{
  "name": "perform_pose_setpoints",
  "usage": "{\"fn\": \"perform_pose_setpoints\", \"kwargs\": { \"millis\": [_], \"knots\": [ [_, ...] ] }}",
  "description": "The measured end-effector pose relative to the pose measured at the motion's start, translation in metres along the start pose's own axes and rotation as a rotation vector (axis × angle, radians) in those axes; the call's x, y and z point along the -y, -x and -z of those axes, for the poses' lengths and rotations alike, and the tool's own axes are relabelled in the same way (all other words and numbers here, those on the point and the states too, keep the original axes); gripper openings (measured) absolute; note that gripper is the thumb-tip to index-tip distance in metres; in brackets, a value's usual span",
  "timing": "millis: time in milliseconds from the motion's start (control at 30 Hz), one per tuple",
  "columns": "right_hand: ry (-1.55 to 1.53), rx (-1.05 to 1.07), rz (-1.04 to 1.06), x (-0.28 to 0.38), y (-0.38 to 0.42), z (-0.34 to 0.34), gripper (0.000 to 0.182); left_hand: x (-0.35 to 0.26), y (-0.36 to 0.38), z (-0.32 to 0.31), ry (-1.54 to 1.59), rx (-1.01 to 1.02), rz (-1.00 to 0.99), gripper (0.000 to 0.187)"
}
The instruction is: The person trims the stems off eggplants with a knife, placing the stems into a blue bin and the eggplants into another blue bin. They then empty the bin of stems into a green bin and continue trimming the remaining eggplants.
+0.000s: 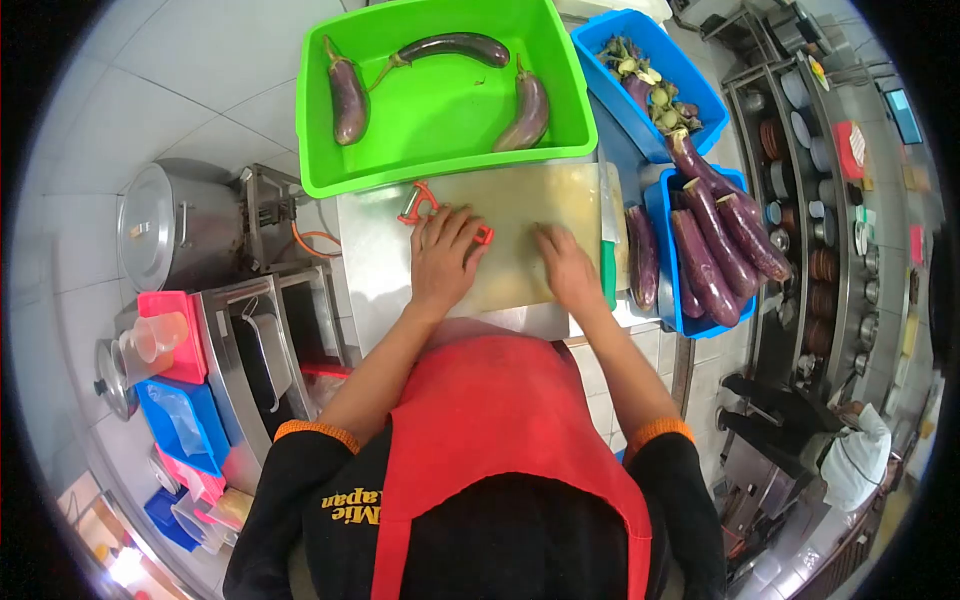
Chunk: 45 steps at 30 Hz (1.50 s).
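Note:
My left hand (446,258) lies over a red peeler (418,203) at the left side of the cutting board (510,200). The peeler's head sticks out to the left of the fingers and its handle end to the right. On the board's right half rests my right hand (568,262), its fingers drawn together and pointing left; whatever may be under them is hidden. Right of it lies a knife (608,255) with a green handle. A whole eggplant (643,258) sits beside the board, near the blue bin's left wall.
A green tray (310,165) holding 3 eggplants stands beyond the board. To the right, one blue bin (715,100) contains cut stem ends and another blue bin (660,210) several eggplants. A large pot (150,225) stands left. A person (850,455) is at the lower right near shelves.

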State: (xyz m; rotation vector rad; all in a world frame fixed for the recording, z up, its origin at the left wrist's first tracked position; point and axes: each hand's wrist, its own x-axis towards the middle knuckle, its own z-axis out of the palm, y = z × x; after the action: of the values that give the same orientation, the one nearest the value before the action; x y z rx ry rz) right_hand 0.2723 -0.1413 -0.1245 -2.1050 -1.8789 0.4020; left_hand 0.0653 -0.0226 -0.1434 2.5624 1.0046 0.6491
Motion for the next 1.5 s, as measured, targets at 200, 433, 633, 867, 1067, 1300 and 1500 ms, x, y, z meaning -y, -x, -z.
{"fn": "perform_pose_setpoints", "kwargs": {
  "millis": [200, 433, 633, 867, 1067, 1300, 1500],
  "knots": [
    [-0.008, -0.239, -0.164, 0.013, 0.042, 0.016, 0.051, -0.001, -0.003, -0.001, 0.002, 0.006, 0.03, 0.041],
    [0.003, -0.103, -0.184, 0.0, 0.028, 0.013, 0.051, -0.002, -0.004, -0.001, -0.02, 0.026, 0.044, 0.041],
    [-0.071, -0.136, -0.197, 0.011, 0.054, 0.002, 0.049, -0.009, -0.007, 0.006, -0.026, 0.039, 0.062, 0.041],
    [-0.246, -0.146, -0.122, 0.006, 0.018, -0.007, 0.034, -0.012, -0.007, 0.003, -0.1, 0.039, 0.051, 0.036],
    [-0.256, -0.233, 0.044, -0.007, -0.028, -0.009, 0.03, -0.016, -0.002, 0.005, -0.143, 0.038, 0.051, 0.039],
    [-0.233, 0.009, 0.305, -0.024, 0.001, 0.012, 0.03, -0.019, -0.006, 0.006, -0.149, 0.013, 0.048, 0.04],
    [-0.25, -0.002, 0.311, -0.027, 0.022, -0.006, 0.016, -0.021, -0.005, 0.006, -0.154, 0.0, 0.042, 0.041]
  ]
}}
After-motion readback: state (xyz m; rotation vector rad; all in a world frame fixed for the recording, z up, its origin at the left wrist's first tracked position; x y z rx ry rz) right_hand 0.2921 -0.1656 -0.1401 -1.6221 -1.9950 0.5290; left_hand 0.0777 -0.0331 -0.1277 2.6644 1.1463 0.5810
